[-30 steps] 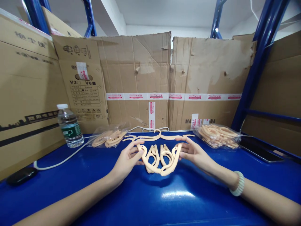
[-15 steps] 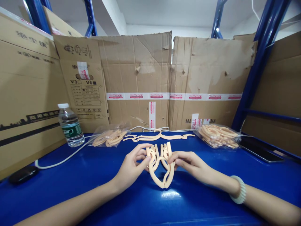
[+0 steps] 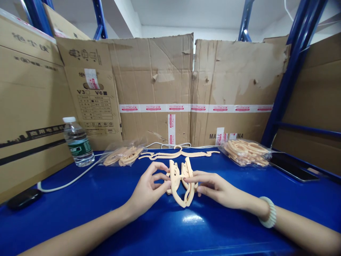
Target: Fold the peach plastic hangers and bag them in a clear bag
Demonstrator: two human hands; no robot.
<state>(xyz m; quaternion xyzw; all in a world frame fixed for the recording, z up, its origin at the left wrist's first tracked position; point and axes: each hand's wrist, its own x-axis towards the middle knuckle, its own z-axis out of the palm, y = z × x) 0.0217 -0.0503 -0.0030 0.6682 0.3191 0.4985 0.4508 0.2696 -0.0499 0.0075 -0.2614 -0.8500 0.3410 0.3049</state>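
Note:
Between my two hands is a folded cream plastic hanger, its arms bent together so that they meet in a point toward me. My left hand pinches its left side between thumb and fingers. On the other side my right hand grips the right arm, index finger laid across it. Parts of the hanger behind the front arms are partly hidden. Just beyond lies an unfolded cream hanger, flat on the blue table with its hook pointing away.
Clear bags of folded hangers lie at back left and back right. A water bottle stands at left, near a black mouse-like object and a white cable. A phone rests at right. Cardboard walls the back.
The hanger in my hands has tilted, its near point rising slightly and its ring-shaped hook now less visible. Both hands keep hold, with the right fingers shifted a little along the arm.

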